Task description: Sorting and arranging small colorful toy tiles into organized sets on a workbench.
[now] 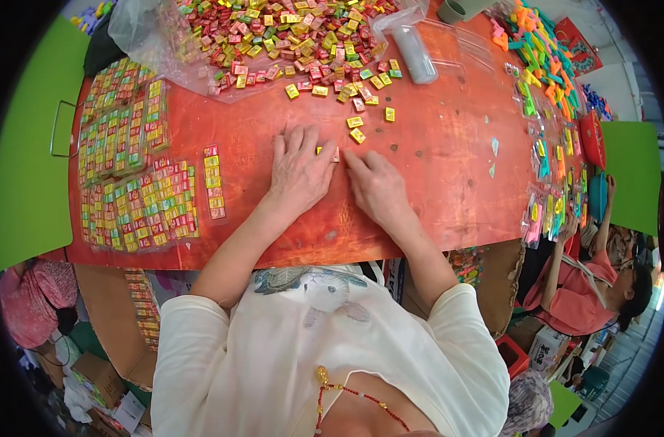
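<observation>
My left hand (300,171) lies over the red table with its fingers stretched forward. Beside its forefinger and thumb show a small yellow box (319,151) and a small pink-and-white box (335,154); the palm hides whatever is beneath it. Just right of these, my right hand (381,188) has its fingers curled together, the tips close to the pink-and-white box. Whether anything sits inside that grip is hidden. Ahead of both hands lie loose yellow boxes (356,135). To the left is a single strip of small boxes (213,182) in clear packaging.
A large heap of small coloured boxes (295,36) covers the far side on clear plastic. Packed strips (139,204) are stacked at left. A clear plastic roll (415,54) lies behind. Colourful plastic toys (539,54) fill the far right; a co-worker (579,291) sits there. Cardboard boxes (106,313) stand below the table.
</observation>
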### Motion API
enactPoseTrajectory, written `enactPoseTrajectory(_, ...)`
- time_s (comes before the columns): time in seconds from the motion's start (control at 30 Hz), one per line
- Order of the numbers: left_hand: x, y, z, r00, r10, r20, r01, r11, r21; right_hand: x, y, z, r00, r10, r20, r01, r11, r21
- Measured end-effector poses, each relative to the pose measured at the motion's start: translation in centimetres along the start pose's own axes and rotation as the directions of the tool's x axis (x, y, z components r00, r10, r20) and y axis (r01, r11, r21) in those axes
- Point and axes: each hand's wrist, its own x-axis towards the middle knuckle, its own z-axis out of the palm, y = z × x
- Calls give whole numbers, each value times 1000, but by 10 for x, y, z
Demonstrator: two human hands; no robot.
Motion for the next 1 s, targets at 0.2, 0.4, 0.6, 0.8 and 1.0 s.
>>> enactPoseTrajectory(0.2,6,0,-7,1000,-17,-15,16,997,-69,48,14,-5,994,76,-85,-78,997,-18)
enactPoseTrajectory(0.4,21,-15,-9,992,-66,-111,53,991,-121,61,64,1,998,20,-54,-32,970,-242)
enactPoseTrajectory(0.6,68,-47,2,963,-181,-201,206,973,108,6,57,-19,990,125,-58,-134,972,-192)
enactPoseTrajectory(0.8,93,-67,13,978,-115,-176,168,930,328,-19,22,-21,998,58,-29,-61,990,-125)
enactPoseTrajectory(1.0,52,-40,-22,959,-190,-209,220,967,130,0,11,-14,998,46,41,-45,998,-33)
